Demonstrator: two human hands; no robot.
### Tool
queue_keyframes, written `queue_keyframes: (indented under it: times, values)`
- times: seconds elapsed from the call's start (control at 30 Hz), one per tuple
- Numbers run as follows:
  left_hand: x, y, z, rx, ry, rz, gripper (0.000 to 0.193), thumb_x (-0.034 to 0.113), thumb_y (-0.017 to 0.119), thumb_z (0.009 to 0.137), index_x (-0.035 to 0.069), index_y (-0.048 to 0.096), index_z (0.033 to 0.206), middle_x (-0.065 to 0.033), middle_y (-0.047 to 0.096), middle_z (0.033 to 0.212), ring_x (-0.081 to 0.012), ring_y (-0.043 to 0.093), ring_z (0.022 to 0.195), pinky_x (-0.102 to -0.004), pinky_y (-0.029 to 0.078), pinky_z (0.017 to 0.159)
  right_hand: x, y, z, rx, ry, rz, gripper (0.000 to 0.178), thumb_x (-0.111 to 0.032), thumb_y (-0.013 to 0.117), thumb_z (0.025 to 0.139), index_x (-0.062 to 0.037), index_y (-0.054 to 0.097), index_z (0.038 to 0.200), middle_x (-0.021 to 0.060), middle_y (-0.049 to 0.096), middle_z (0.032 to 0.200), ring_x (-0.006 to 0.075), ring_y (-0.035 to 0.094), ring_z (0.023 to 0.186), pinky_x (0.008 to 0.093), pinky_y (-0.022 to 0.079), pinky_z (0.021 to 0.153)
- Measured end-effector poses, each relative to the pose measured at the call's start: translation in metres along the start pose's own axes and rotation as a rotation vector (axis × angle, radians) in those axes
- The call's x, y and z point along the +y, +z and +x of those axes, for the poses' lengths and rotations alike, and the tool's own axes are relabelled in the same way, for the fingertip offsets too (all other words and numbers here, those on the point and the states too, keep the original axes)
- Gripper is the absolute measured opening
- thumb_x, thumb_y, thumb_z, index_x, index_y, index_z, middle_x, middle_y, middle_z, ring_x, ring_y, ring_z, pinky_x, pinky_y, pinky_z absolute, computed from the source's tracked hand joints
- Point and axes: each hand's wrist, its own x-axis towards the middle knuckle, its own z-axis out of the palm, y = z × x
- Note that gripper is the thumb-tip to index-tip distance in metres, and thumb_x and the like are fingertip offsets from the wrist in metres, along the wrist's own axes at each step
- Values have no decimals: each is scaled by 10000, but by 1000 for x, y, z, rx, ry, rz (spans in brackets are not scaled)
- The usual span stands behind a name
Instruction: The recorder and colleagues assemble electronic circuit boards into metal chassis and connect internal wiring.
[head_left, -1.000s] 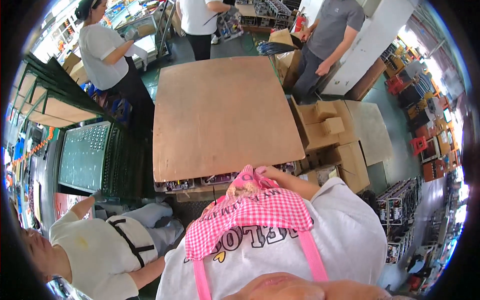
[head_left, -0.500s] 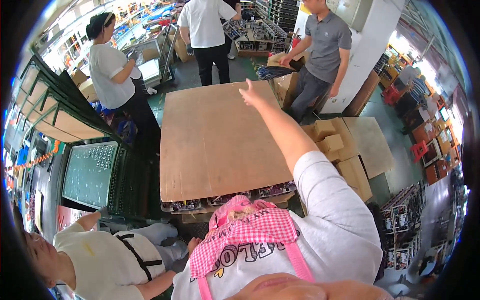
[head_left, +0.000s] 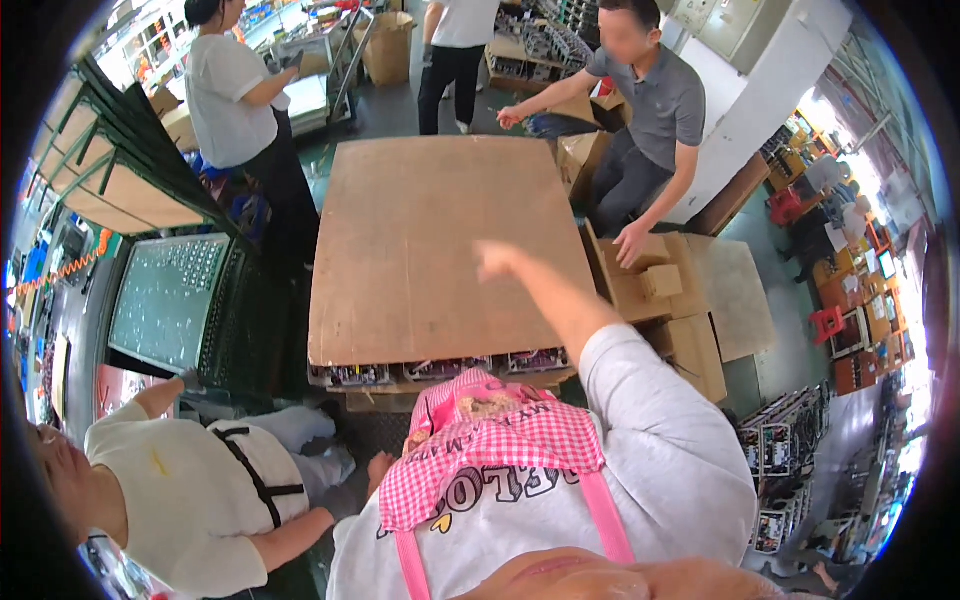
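Observation:
My right arm reaches out over a large brown board (head_left: 430,230), which looks like cardboard or fibreboard. My right hand (head_left: 495,260) is above its middle, blurred by motion. Its fingers look stretched out and nothing shows in them. Whether it touches the board I cannot tell. Under the board's near edge, electronic units with circuit boards (head_left: 530,361) peek out. At the left side of my pink checked apron (head_left: 480,440) shows part of a hand (head_left: 380,470), seemingly my left; its fingers are mostly hidden.
Beyond the board's right side, a person in grey (head_left: 660,105) holds a hand over an open carton (head_left: 625,285). A person in white (head_left: 180,490) is close on my left, by a green-topped metal machine (head_left: 170,300). Two others stand farther back. Stacked electronics (head_left: 775,445) line the right.
My right hand has drawn back from the board's far edge to above its middle. The person in grey has spread both arms, one toward the board, one down over the carton.

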Motion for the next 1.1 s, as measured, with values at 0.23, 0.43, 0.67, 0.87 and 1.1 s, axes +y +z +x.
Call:
queue_keyframes:
  times: [0.23,0.43,0.67,0.87,1.1]
  values:
    - [5,-10,-35,11,266,363,210,139,478,877,131,406,680,-13,399,620,-168,366,487,-332,313,449,-66,-213,24,881,11,475,722,-238,674,829,-28,330,1428,184,580,1237,231,614,943,358,493,778]
    - [-9,30,-14,220,57,91,81,147,487,882,91,500,825,-50,504,756,-189,477,599,-362,419,548,-36,-20,-8,173,-383,462,495,-292,626,842,-18,557,1249,210,527,1311,341,514,1194,432,422,985]
    - [-86,-17,-11,263,480,1103,152,140,528,833,17,589,768,-122,621,739,-235,585,608,-398,470,556,10,232,-182,-313,-418,324,259,-259,587,772,-46,689,880,195,676,831,335,647,761,456,501,687]
    - [-113,91,-42,226,321,1042,115,143,511,865,75,553,783,-104,567,713,-275,554,580,-408,482,552,201,424,-392,-318,-380,-118,382,-403,591,787,-58,687,921,199,676,815,359,667,768,470,514,677]
    - [-109,182,-50,-79,-103,286,72,112,502,889,88,561,923,-63,547,775,-205,559,656,-339,486,548,253,436,-468,-297,16,84,296,-261,621,850,-5,657,705,113,627,603,252,607,506,400,468,470]
